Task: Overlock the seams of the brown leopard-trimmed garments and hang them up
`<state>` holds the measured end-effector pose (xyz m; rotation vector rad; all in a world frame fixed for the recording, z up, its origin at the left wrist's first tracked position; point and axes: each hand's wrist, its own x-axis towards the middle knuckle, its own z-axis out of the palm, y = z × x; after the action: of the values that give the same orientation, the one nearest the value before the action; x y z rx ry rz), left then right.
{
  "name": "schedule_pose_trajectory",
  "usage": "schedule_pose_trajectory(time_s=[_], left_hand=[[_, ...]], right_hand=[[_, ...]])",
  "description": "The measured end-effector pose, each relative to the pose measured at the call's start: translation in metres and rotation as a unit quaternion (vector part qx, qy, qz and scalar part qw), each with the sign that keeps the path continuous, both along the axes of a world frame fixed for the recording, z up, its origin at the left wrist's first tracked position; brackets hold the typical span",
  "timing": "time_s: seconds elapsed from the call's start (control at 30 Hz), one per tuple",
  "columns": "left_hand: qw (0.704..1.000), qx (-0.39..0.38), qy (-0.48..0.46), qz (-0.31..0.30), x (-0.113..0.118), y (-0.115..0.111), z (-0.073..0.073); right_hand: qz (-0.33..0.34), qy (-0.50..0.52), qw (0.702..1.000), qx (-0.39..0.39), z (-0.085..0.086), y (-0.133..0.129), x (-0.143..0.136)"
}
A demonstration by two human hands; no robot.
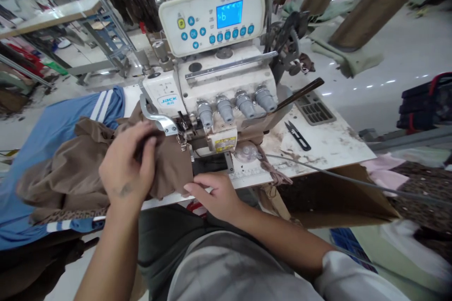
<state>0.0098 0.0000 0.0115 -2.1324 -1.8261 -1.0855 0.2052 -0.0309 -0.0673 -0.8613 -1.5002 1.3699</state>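
Brown fabric (173, 164) lies under the presser foot of a white overlock sewing machine (212, 89), and more of it is bunched to the left. My left hand (129, 164) is curled over this fabric left of the needle area, with a dark fold between thumb and fingers; the fingertips are slightly blurred. At the near right corner of the fabric, my right hand (217, 193) pinches the edge between thumb and fingers. The presser foot (191, 153) is just beyond the piece's right edge. Blue cloth with white stripes (81, 106) lies beneath the brown pile.
Black thread snips (298, 136) and a grey compartment tray (314, 108) rest on the table's right side. A grey cord (339, 176) crosses its front edge. Below stands an open cardboard box (339, 197). The control panel (212, 19) rises above the machine.
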Motion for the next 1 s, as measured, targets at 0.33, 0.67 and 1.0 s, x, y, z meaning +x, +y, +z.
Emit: schedule_pose_trajectory(time_s=[0.33, 0.67, 1.0], left_hand=[[0.989, -0.054, 0.013, -0.136, 0.0, -0.058, -0.029], [0.998, -0.032, 0.015, -0.056, 0.012, -0.038, -0.032], [0.992, -0.075, -0.065, -0.083, 0.01, -0.033, -0.023]], right_hand=[[-0.014, -0.012, 0.999, 0.037, -0.011, 0.0, 0.0], [-0.038, -0.012, 0.988, 0.148, -0.014, 0.016, -0.006], [-0.112, -0.178, 0.893, 0.398, -0.023, 0.042, 0.006]])
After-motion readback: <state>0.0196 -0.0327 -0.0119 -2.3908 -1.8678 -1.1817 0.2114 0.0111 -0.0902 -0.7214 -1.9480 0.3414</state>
